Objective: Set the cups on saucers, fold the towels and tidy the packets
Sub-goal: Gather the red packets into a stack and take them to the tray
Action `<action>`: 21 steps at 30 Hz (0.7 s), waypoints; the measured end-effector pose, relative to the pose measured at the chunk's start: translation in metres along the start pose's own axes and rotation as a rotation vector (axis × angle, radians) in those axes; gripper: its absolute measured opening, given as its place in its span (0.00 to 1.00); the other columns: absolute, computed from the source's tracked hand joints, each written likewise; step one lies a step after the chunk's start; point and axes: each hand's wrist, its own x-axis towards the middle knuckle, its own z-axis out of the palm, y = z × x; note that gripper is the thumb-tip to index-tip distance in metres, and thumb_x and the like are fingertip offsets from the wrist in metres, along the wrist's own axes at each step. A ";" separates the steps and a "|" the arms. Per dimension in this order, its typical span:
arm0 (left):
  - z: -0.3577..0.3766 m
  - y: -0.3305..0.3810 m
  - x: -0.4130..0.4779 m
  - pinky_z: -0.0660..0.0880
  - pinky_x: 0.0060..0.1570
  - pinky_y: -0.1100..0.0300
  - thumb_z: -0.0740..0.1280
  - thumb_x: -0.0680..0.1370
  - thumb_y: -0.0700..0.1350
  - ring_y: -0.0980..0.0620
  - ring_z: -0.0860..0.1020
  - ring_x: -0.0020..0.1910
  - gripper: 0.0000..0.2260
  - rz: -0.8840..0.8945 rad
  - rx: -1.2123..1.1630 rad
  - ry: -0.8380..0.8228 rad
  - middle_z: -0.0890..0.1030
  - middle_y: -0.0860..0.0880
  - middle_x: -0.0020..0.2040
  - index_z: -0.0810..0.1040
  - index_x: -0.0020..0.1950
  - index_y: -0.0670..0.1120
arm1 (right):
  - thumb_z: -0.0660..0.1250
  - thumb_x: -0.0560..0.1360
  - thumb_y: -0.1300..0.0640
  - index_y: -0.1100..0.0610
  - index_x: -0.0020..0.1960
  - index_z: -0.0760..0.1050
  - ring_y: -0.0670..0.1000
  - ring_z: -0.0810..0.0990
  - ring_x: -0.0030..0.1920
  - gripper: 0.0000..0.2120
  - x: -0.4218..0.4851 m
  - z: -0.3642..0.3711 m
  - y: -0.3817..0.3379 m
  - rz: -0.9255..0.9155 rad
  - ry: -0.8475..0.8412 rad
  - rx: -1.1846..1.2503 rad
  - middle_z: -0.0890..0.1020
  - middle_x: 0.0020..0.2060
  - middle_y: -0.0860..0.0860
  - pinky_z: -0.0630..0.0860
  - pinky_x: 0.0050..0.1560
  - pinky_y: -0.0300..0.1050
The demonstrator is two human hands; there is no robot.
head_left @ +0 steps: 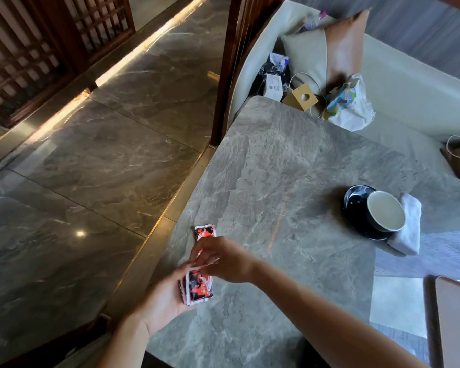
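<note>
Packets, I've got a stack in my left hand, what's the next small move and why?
Probably pick up the loose packet with the right hand and add it to the stack in the left hand: it lies alone on the table, just beyond your fingers.

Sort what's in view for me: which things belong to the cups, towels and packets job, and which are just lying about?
Job: stack of packets in the left hand; packet on the table; right hand; cup on saucer; white towel.

Lying about: cushion, wooden box, printed bag, all on the sofa.
</note>
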 end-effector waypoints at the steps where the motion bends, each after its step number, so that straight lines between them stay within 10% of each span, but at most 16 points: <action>1: 0.002 -0.002 0.002 0.80 0.45 0.46 0.68 0.69 0.43 0.41 0.82 0.53 0.16 0.004 0.064 0.011 0.83 0.40 0.54 0.79 0.56 0.43 | 0.65 0.72 0.72 0.63 0.53 0.77 0.46 0.78 0.38 0.11 0.004 0.005 -0.002 -0.026 0.046 -0.083 0.83 0.40 0.56 0.76 0.44 0.40; 10: 0.001 -0.002 0.003 0.79 0.45 0.42 0.67 0.68 0.31 0.41 0.82 0.52 0.18 0.046 -0.031 -0.004 0.82 0.37 0.55 0.79 0.57 0.40 | 0.67 0.74 0.54 0.46 0.72 0.63 0.55 0.67 0.66 0.28 0.034 -0.006 0.026 0.121 0.362 -0.605 0.65 0.68 0.51 0.73 0.61 0.56; 16: 0.004 -0.004 0.003 0.81 0.43 0.43 0.59 0.71 0.33 0.41 0.79 0.54 0.17 0.023 -0.099 0.037 0.83 0.38 0.54 0.74 0.59 0.39 | 0.70 0.72 0.56 0.53 0.64 0.65 0.54 0.69 0.62 0.24 0.032 0.002 0.045 0.101 0.437 -0.633 0.69 0.63 0.52 0.75 0.57 0.51; 21: 0.003 -0.005 0.005 0.81 0.41 0.47 0.53 0.76 0.32 0.42 0.82 0.52 0.16 0.050 -0.090 0.071 0.83 0.38 0.55 0.72 0.60 0.41 | 0.65 0.74 0.62 0.54 0.50 0.73 0.55 0.79 0.45 0.07 0.015 -0.009 0.049 0.158 0.589 -0.131 0.81 0.45 0.52 0.73 0.40 0.44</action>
